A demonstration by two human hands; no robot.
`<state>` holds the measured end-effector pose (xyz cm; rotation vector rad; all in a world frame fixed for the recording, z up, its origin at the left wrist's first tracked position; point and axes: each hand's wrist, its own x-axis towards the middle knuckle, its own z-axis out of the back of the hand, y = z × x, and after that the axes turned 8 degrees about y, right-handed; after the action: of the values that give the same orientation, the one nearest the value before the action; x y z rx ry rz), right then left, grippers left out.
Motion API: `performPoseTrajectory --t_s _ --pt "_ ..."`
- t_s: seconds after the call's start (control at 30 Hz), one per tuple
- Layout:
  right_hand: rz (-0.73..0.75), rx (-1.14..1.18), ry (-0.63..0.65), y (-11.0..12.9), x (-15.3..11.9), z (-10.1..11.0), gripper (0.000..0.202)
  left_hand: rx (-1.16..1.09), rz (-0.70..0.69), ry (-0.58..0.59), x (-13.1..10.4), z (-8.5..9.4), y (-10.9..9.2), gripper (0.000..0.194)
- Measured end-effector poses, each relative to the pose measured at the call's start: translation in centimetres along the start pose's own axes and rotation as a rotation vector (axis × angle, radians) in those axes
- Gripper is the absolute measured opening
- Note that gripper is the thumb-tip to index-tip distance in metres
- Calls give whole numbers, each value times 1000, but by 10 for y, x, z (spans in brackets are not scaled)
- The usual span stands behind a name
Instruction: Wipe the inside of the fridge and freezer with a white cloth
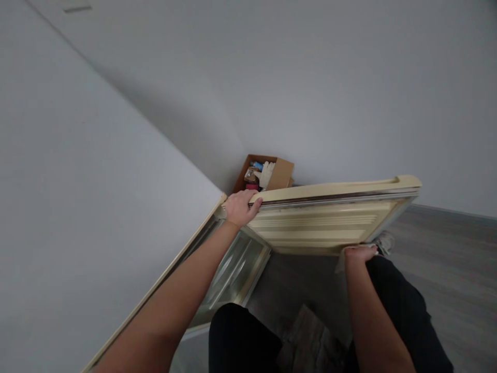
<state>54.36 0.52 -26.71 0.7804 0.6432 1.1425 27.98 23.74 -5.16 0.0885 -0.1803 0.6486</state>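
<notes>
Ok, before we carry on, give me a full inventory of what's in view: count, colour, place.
door: 1, cream, standing open at centre right
cabinet: 1, white with cream edging, left
inner panels: several, greyish, inside the cabinet
cloth: 1, pale, under the right hand at the door's edge
cardboard box: 1, brown, behind the door; holds a pale glove, a blue item and others too small to name
pale object: 1, whitish, beside the right knee; unclear
wall: pale grey, background
floor: grey, lower right
left hand: 1, bare, on the door's top edge
right hand: 1, bare, on the cloth
legs: 2, dark trousers, bottom
</notes>
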Motion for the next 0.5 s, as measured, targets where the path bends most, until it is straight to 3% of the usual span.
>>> performPoseTrajectory --t_s 0.13,0.2,0.27,0.33,0.43,0.5 --pt "-189 154 -336 22 0 3 90 -17 -5 -6 -2 -1 -1 54" --pt "-245 297 -542 47 -7 10 100 -43 -3 -2 -4 1 -4 53" --pt "-260 456 -735 80 -22 21 96 -122 29 23 -7 7 -9 52" --pt "-201 505 -886 116 -41 36 78 -227 81 47 -13 17 -17 51" --pt "53 267 -1028 157 -61 66 71 -323 152 32 -38 30 -38 48" --pt "180 30 -948 174 -57 90 75 -361 189 18 -74 25 -57 49"
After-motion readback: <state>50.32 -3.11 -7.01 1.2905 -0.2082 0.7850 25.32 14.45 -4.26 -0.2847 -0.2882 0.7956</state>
